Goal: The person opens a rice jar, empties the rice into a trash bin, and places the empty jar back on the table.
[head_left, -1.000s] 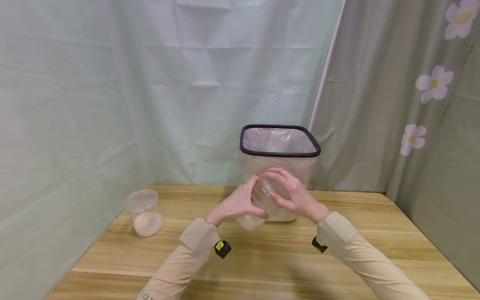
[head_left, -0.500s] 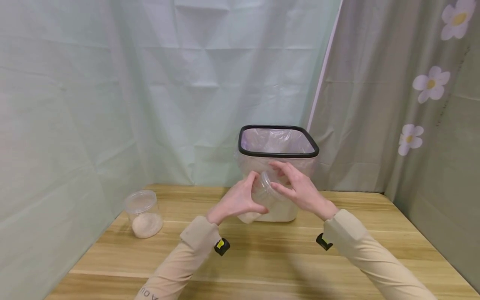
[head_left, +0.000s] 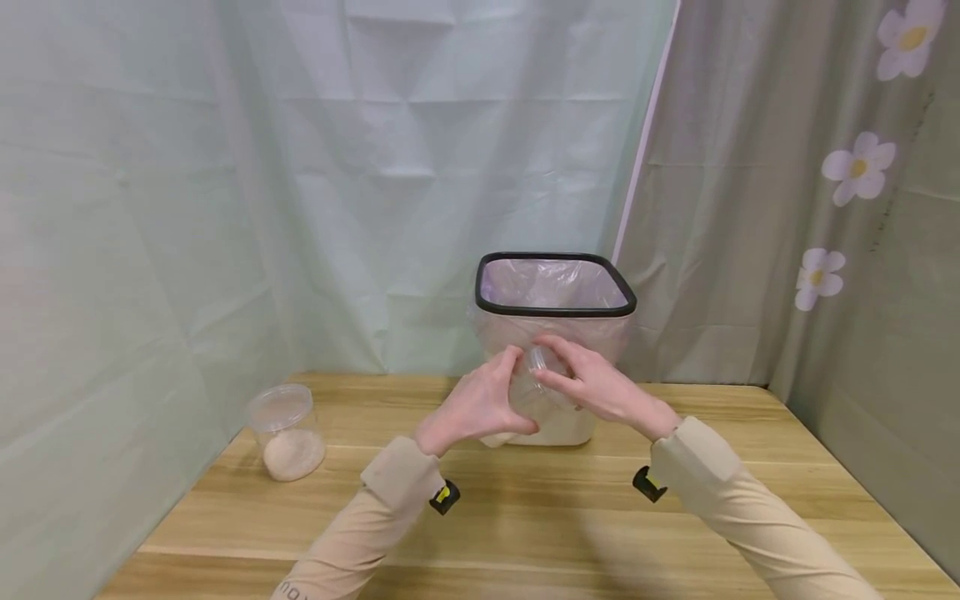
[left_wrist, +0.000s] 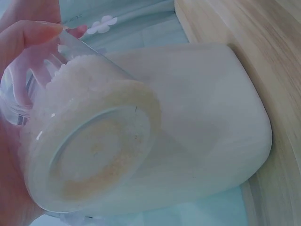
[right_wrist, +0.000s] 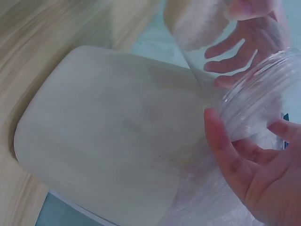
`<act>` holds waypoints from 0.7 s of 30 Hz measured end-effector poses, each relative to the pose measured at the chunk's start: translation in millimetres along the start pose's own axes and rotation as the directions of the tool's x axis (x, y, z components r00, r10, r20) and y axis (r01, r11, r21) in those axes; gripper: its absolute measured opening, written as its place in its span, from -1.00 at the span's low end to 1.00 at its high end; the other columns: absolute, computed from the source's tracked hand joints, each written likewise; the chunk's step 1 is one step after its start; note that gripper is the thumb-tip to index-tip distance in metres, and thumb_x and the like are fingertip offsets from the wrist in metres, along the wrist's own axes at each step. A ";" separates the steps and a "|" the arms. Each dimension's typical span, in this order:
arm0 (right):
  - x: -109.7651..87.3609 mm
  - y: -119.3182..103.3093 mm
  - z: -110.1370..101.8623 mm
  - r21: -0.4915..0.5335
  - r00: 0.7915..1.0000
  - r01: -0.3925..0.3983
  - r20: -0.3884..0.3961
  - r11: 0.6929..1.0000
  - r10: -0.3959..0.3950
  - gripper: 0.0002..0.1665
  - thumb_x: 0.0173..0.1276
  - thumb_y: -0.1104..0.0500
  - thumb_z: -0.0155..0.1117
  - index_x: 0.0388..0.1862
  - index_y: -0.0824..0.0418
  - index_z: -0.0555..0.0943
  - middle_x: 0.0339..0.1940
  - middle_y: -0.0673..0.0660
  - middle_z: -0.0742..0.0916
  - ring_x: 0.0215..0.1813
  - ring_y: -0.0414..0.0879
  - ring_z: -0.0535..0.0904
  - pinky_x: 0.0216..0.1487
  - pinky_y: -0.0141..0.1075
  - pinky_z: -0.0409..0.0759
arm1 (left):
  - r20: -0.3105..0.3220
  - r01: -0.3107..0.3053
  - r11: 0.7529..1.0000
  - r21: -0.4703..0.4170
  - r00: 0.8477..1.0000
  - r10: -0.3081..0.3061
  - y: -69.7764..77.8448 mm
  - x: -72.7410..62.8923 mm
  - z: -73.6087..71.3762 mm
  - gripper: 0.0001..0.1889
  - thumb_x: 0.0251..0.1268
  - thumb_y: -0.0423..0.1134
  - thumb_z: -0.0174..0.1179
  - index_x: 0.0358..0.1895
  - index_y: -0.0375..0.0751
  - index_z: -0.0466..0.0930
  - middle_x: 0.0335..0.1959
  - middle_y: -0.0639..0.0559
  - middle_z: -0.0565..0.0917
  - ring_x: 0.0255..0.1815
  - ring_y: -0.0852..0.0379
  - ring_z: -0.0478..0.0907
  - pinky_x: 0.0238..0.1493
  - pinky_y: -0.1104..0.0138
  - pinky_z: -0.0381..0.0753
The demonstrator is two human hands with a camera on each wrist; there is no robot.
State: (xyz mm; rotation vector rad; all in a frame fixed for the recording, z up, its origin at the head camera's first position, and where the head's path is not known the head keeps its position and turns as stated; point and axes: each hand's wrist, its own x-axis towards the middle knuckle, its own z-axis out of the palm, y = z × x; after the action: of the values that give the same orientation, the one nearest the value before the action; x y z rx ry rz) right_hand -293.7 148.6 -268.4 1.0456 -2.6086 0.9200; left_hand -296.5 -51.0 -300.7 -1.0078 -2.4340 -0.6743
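A clear plastic jar (left_wrist: 94, 136) partly filled with white, rice-like grains is tilted in mid-air, its base facing the left wrist camera. Fingers and thumb of my left hand (head_left: 477, 402) curl round its side. At the mouth end is a clear round lid (right_wrist: 256, 89) with a ridged edge. My right hand (head_left: 603, 389) has its thumb and fingers curled about that lid. Both hands are in front of a white bin (head_left: 566, 429), which the jar overlaps in the head view. In that view the left hand hides much of the jar.
A second lidded clear jar (head_left: 288, 437), with pale grains in its lower part, stands at the left of the wooden table (head_left: 525, 533). The bin has a black rim (head_left: 555, 312) and a clear plastic liner (head_left: 551, 279). Curtains (head_left: 420, 183) hang behind and at both sides.
My right hand's fingers spread wider at the lid half a second ago, then came back in round it. The jar's lower end has risen slightly in my left hand.
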 end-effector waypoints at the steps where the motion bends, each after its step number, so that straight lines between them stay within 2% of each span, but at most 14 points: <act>1: -0.2 -0.5 -0.2 0.020 1.000 -0.013 0.013 1.000 0.013 -0.33 0.31 -0.15 0.06 0.31 0.12 0.23 -0.04 0.12 0.49 -0.65 -0.13 0.45 -0.60 -0.26 0.49 | 0.000 -0.002 1.000 0.004 1.000 0.002 0.3 -0.2 0.2 -0.19 -0.42 0.03 0.45 -0.01 -0.17 0.23 -0.25 0.05 0.43 -0.31 0.16 0.42 -0.36 0.31 0.47; 4: -0.3 -1.1 -1.0 0.045 0.999 -0.030 0.037 0.999 0.028 -0.36 0.31 -0.13 0.07 0.28 0.12 0.25 -0.24 0.12 0.51 -0.66 -0.12 0.44 -0.62 -0.26 0.48 | 0.002 -0.008 1.000 0.013 1.000 0.008 0.4 -0.6 1.3 -0.22 -0.42 0.03 0.44 -0.04 -0.17 0.24 -0.27 0.06 0.42 -0.34 0.16 0.41 -0.39 0.32 0.46; 6: -0.1 -1.1 -1.7 0.049 0.998 -0.041 0.056 0.998 0.039 -0.37 0.31 -0.13 0.06 0.26 0.12 0.26 -0.30 0.12 0.50 -0.61 -0.10 0.46 -0.57 -0.24 0.49 | 0.006 -0.011 1.000 0.016 1.000 0.011 0.4 -0.7 2.2 -0.23 -0.41 0.03 0.44 -0.05 -0.17 0.24 -0.28 0.07 0.41 -0.35 0.17 0.40 -0.40 0.33 0.45; 9: 0.6 -1.3 -3.2 0.029 0.996 -0.051 0.075 0.998 0.049 -0.36 0.30 -0.16 0.06 0.25 0.13 0.28 -0.23 0.10 0.52 -0.43 -0.09 0.50 -0.40 -0.22 0.49 | 0.016 -0.010 1.000 0.022 1.000 0.009 0.2 -0.8 3.2 -0.24 -0.41 0.04 0.42 -0.06 -0.16 0.24 -0.30 0.07 0.40 -0.39 0.18 0.39 -0.43 0.35 0.44; 12: 1.5 -1.0 -4.7 0.013 0.995 -0.053 0.089 0.999 0.052 -0.36 0.29 -0.17 0.06 0.23 0.14 0.29 -0.17 0.09 0.53 -0.27 -0.07 0.47 -0.32 -0.22 0.47 | 0.024 -0.007 1.000 0.029 1.000 0.006 0.1 -1.0 3.5 -0.23 -0.40 0.04 0.42 -0.05 -0.17 0.23 -0.30 0.06 0.41 -0.41 0.18 0.39 -0.45 0.35 0.43; 16: 2.0 -1.4 -6.0 0.042 0.993 -0.051 0.113 0.998 0.046 -0.37 0.28 -0.14 0.09 0.22 0.14 0.30 -0.18 0.10 0.54 -0.22 -0.03 0.49 -0.35 -0.23 0.49 | 0.031 -0.004 1.000 0.023 1.000 0.003 0.1 -1.3 3.3 -0.22 -0.39 0.05 0.42 -0.02 -0.17 0.23 -0.27 0.05 0.42 -0.40 0.17 0.40 -0.45 0.34 0.44; 21: 2.6 1.1 -6.6 0.072 0.992 0.001 0.125 0.997 -0.010 -0.39 0.26 -0.08 0.16 0.20 0.17 0.32 -0.17 0.08 0.54 -0.21 -0.05 0.50 -0.27 -0.21 0.49 | 0.055 0.009 1.000 -0.030 0.998 -0.008 0.0 -2.0 2.4 -0.21 -0.38 0.03 0.43 0.01 -0.16 0.22 -0.26 0.02 0.44 -0.37 0.16 0.42 -0.44 0.33 0.45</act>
State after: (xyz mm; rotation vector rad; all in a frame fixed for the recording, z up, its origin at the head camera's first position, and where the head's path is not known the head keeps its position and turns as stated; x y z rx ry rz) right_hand -296.7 151.8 -262.8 1.1645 -2.6900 0.9831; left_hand -295.6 -50.7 -303.7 -1.0415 -2.4838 -0.6968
